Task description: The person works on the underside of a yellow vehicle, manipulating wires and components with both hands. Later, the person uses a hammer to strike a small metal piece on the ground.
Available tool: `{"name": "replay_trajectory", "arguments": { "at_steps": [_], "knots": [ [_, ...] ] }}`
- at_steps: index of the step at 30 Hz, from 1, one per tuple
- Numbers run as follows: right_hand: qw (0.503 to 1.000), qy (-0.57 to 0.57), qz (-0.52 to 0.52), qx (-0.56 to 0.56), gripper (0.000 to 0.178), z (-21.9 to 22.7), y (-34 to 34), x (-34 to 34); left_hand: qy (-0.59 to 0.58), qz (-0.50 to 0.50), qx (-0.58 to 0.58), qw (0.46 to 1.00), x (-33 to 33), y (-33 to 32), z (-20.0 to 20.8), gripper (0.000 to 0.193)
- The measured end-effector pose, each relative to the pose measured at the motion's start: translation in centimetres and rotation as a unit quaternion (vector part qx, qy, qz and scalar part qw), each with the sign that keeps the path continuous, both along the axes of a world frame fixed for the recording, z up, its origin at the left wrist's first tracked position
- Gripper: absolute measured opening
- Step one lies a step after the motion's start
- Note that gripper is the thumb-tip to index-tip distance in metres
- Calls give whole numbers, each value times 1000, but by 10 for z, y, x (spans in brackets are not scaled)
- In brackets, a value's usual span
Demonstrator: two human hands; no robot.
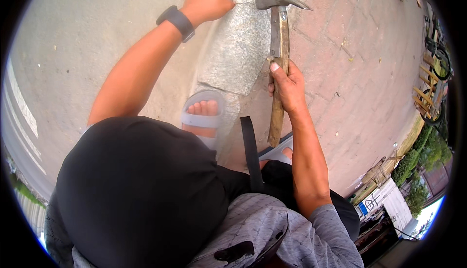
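Observation:
A claw hammer with a worn wooden handle and metal side straps is in my right hand. My fingers wrap the middle of the handle, thumb along it. The dark head lies over the grey stone curb, its curved claw toward the right. My left hand is closed beside the curb's far part. From its fingertips a thin, light, wire-like piece seems to reach toward the hammer head; its kind is too small to make out. A dark watch is on my left wrist.
My sandalled foot rests by the curb; the other is partly hidden under my right arm. Grey pavement lies left, reddish paving bricks right. Wooden slat pieces and bicycles stand at the far right edge. A black strap hangs near my knees.

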State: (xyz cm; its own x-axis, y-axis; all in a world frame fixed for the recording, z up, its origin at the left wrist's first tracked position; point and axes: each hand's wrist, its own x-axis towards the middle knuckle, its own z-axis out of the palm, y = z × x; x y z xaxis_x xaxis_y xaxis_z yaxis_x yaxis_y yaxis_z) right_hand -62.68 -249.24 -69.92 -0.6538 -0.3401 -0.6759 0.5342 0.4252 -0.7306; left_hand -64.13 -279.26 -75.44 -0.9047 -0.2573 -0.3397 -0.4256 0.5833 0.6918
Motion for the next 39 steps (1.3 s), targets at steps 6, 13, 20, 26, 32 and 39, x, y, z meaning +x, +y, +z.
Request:
{"name": "replay_trajectory", "arguments": {
  "at_steps": [6,13,20,26,32,39],
  "knots": [
    [975,-171,-113,-85,36,5,30,-2,-103,86,455,880,18,-12,22,28],
    [956,-234,-129,-118,39,-9,44,-3,-92,75,727,677,29,-5,34,18],
    [958,-230,-127,-112,36,-11,45,-1,-73,61,809,580,34,2,41,20],
    [971,-201,-95,-88,39,-16,49,-1,-64,57,838,538,35,6,51,20],
    [990,-137,-40,9,30,-18,47,0,-53,106,782,612,30,19,73,19],
    [957,61,186,215,48,-12,50,-7,-10,153,596,788,13,40,113,24]
  ]
}}
